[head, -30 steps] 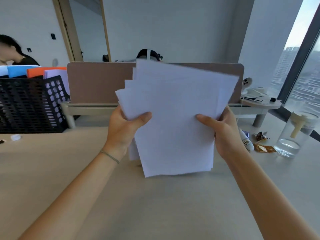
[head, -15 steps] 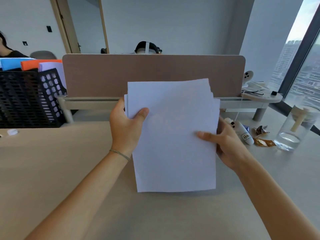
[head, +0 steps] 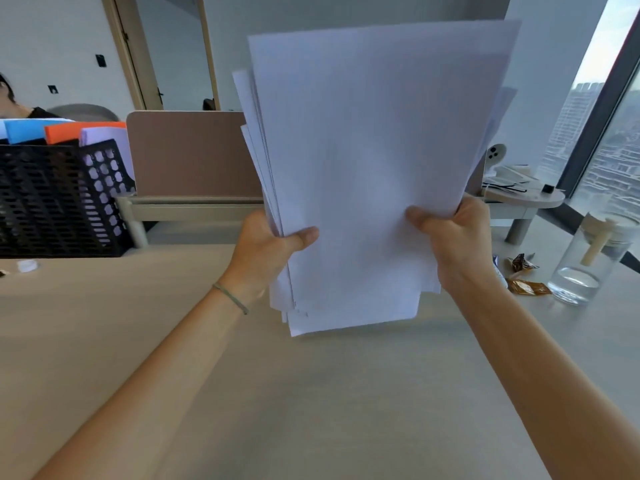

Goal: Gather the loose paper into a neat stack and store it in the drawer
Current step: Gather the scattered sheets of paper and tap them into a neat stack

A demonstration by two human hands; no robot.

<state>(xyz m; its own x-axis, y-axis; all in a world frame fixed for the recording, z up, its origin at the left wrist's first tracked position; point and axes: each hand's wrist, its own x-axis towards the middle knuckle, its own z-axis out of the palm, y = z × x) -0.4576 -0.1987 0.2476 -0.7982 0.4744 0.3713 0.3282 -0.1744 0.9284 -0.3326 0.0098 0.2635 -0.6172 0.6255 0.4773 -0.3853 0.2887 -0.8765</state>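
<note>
Holding the sheaf of paper (head: 363, 174) upright above the table (head: 311, 393), the left hand (head: 266, 254) and the right hand (head: 453, 244) each have a closed grip on its lower side edges, thumbs pressed on the front sheet. The sheets are not yet even: edges fan out at the left and the bottom. To square them well, I think it is best to loosen both grips a little and tap the bottom edge on the table; no drawer is visible.

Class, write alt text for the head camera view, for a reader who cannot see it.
Two hands, left and right, hold an uneven stack of white paper upright above a beige desk. A black mesh tray stands at left, a glass at right.
</note>
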